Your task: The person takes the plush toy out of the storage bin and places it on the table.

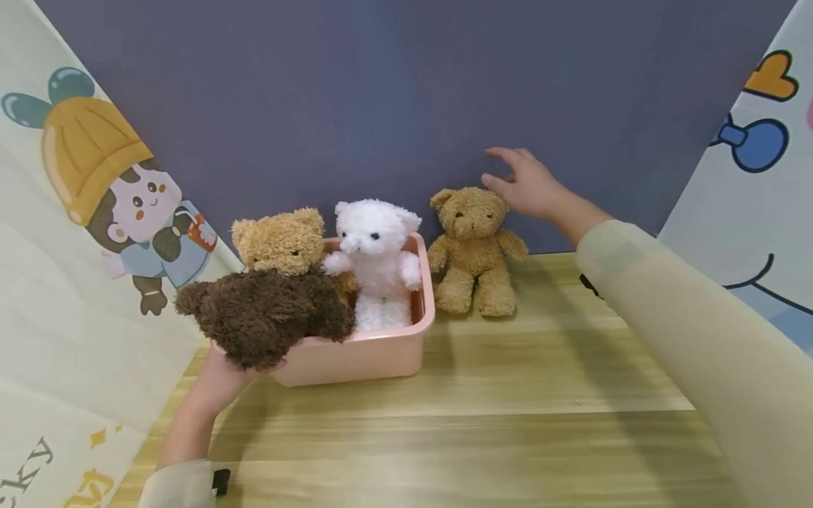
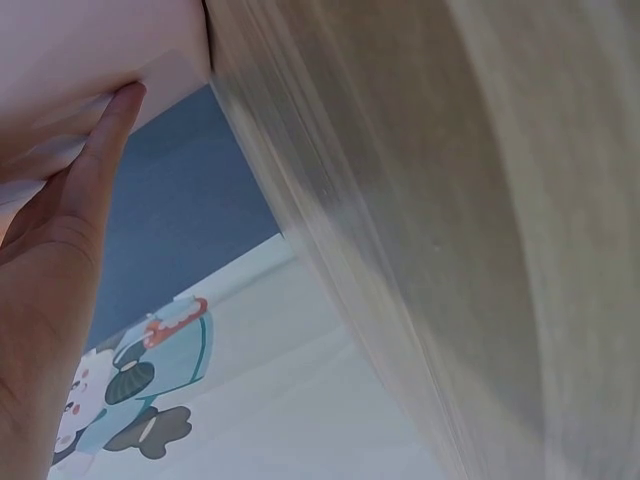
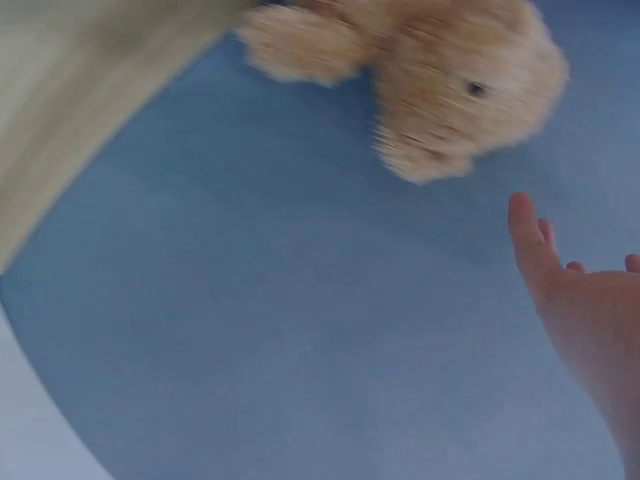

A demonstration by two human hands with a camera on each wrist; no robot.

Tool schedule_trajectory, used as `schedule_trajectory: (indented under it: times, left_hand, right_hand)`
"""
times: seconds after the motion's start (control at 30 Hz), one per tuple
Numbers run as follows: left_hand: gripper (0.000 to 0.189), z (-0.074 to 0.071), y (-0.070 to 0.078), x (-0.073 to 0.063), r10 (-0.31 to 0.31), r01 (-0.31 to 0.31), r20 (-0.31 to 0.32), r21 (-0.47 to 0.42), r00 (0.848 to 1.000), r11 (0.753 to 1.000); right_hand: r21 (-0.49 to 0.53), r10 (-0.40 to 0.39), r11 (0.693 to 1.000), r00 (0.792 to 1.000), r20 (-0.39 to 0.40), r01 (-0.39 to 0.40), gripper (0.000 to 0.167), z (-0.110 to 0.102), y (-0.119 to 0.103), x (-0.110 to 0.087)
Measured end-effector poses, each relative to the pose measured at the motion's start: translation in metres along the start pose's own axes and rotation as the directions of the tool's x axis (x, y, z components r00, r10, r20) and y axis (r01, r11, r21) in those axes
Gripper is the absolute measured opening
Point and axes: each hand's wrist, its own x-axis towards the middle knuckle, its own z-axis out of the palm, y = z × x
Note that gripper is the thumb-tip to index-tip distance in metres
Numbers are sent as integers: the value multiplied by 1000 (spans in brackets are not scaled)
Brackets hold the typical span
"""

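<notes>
left hand [image 1: 225, 379] touching the pink bin [image 1: 358, 360], fingers straight; right hand [image 1: 530, 185] kinda spread near the tan bear [image 1: 473, 247] outside it

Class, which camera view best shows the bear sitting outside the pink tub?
The head view: the bear shows from head to feet. The right wrist view cuts it off at the top; the left wrist view lacks it.

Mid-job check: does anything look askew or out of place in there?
Yes, the dark brown bear looks askew: it lies across the front-left rim of the pink basket, overhanging it, whereas the white bear inside is upright. I see no spill or damage.
</notes>
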Motion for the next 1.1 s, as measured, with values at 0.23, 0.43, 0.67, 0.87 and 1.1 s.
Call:
schedule_trajectory:
  times: [0.23,0.43,0.67,0.87,1.1]
  left_hand:
    - [91,1,3,-2,-11,12,-12,25,1000,1000]
    - [88,-4,5,2,-27,27,-3,-1,1000,1000]
    - [81,0,-2,6,-20,20,25,-28,999,999]
    - [73,0,2,7,7,-7,2,-39,1000,999]
    - [74,-3,-2,10,31,-31,-6,-37,1000,999]
  right_hand:
    - [-20,-83,996,996,-10,83,60,-22,-52,0]
    - [-39,-137,990,990,16,137,60,-20,-86,2]
    - [-34,-175,984,983,62,177,62,-7,-108,1]
    - [-42,-239,969,967,86,243,63,9,-140,-6]
    - [-50,-365,926,922,132,374,65,37,-182,-19]
